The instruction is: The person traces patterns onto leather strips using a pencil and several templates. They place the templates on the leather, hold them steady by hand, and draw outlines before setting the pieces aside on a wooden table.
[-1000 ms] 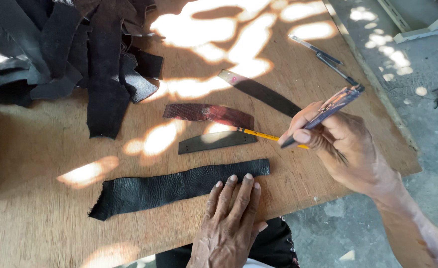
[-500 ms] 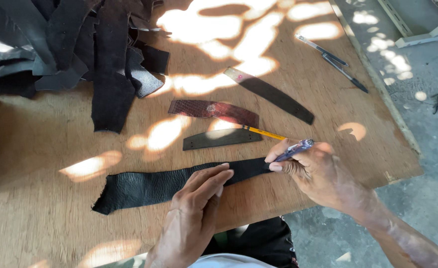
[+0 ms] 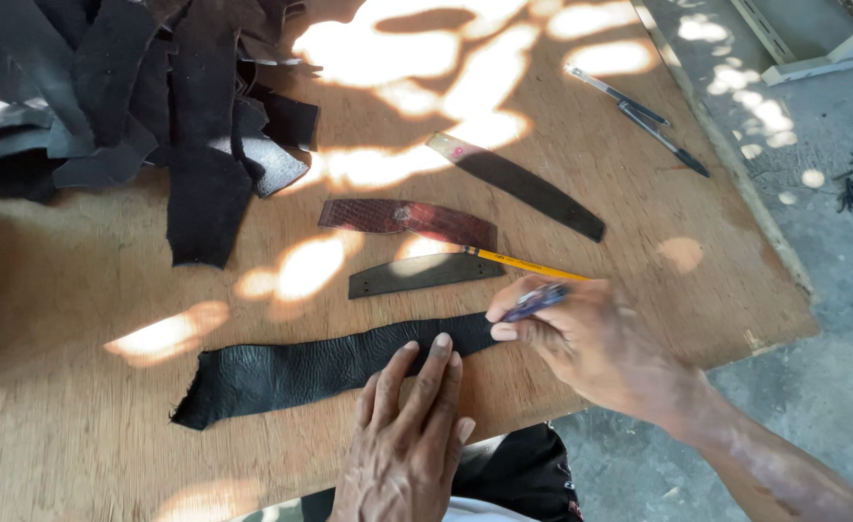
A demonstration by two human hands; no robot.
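Two hands on one black leather strip (image 3: pixel 330 372) lying on the board (image 3: pixel 78 290): left hand (image 3: pixel 412 425) flat, fingers spread; right hand (image 3: pixel 591 343) closed around a pen (image 3: pixel 535 302) at the strip's end. Risk — light pressure lets the strip creep, skewing the mark.

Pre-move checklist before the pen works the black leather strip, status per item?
1. Left hand flat on black leather strip: ok.
2. Right hand grips pen: ok.
3. Pen tip at the strip's right end: cannot tell, fingers hide it.
4. Strip lies flat on wooden board: ok.
5. Yellow pencil clear of the right hand: not ok, it runs under it.
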